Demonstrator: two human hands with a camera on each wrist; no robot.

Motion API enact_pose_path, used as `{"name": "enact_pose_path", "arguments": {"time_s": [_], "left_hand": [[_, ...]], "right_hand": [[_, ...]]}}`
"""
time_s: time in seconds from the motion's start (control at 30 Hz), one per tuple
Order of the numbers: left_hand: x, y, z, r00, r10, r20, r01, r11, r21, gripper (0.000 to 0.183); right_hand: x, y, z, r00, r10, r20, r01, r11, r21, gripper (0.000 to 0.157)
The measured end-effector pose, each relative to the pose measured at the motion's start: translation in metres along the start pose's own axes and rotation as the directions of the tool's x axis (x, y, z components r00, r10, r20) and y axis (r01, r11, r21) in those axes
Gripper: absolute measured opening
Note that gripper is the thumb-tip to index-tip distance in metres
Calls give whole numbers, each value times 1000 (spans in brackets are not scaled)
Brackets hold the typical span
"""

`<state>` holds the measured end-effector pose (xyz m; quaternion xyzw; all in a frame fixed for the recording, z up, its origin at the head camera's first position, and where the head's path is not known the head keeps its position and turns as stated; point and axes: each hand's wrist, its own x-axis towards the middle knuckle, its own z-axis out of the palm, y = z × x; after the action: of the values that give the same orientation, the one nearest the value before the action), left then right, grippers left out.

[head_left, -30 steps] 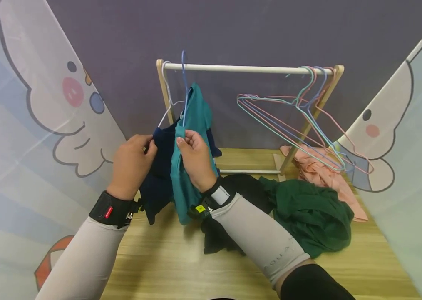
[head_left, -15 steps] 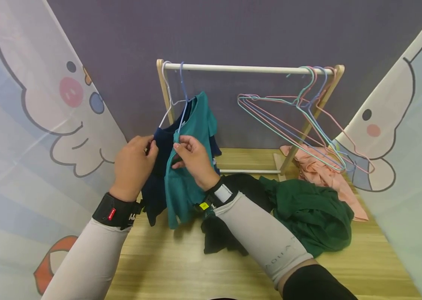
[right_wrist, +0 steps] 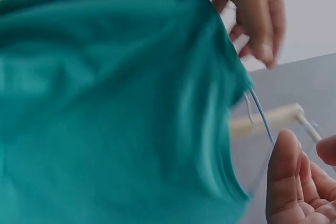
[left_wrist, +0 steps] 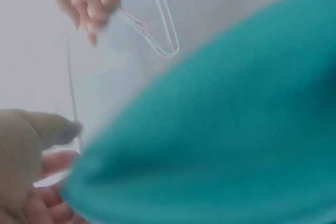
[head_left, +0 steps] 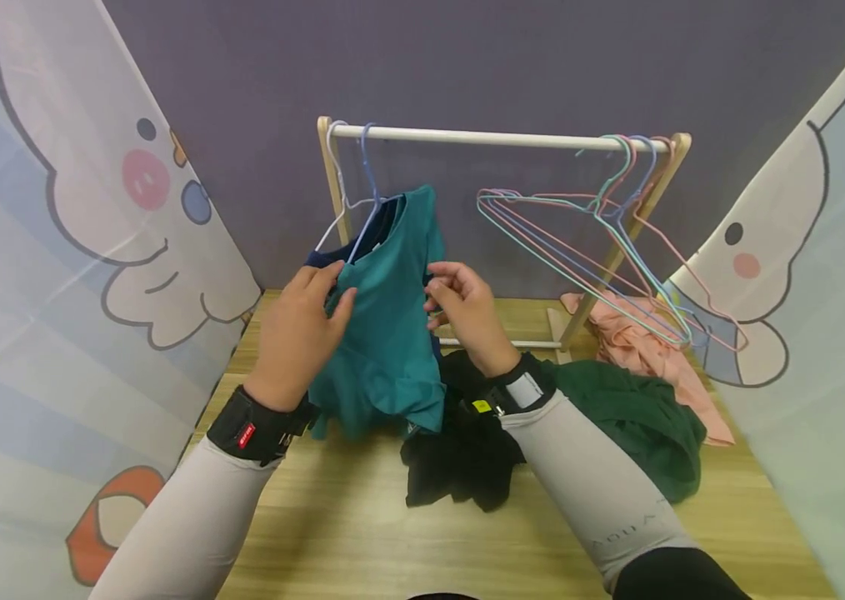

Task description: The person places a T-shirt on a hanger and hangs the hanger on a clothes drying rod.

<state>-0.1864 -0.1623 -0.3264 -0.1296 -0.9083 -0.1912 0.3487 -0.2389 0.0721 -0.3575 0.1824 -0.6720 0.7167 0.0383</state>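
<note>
Where the teal shirt [head_left: 392,317] hangs by its blue hanger [head_left: 368,171] at the left end of the rail [head_left: 467,136], your left hand [head_left: 298,329] lies loose at its near shoulder, thumb and fingers parted; your right hand [head_left: 473,317], also loose, stands beside its right edge. Beyond hangs a navy garment [head_left: 387,223]; far right, bare hangers [head_left: 628,158].

Both forearms [head_left: 186,512] stretched forward, left hand [head_left: 298,329] with thumb parted from fingers, right hand [head_left: 473,317] apart, fingers loosely bent.
</note>
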Motion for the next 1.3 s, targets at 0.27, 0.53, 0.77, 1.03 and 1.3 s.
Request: {"name": "enact_pose_path", "arguments": {"time_s": [0.27,0.53,0.77,1.03,1.3], "left_hand": [[3,-7,4,995,-69,76,72,997,-36,26],[7,-20,-8,998,-33,48,33,999,8,20],[3,-33,-21,998,-30,-52,36,992,122,20],[-4,-38,-21,997,18,-70,-7,988,157,24],[-9,-40,-21,998,12,-55,-3,986,168,29]], "right_hand": [[-27,19,-72,996,-9,-91,-4,989,-145,31],[-70,65,-125,980,102,-173,-146,952,-269,33],[-96,78,-149,966,130,-223,-190,942,-276,34],[-101,56,-168,971,-30,-238,-74,908,-413,34],[-95,-2,-190,830,-471,-299,189,742,-643,32]]}}
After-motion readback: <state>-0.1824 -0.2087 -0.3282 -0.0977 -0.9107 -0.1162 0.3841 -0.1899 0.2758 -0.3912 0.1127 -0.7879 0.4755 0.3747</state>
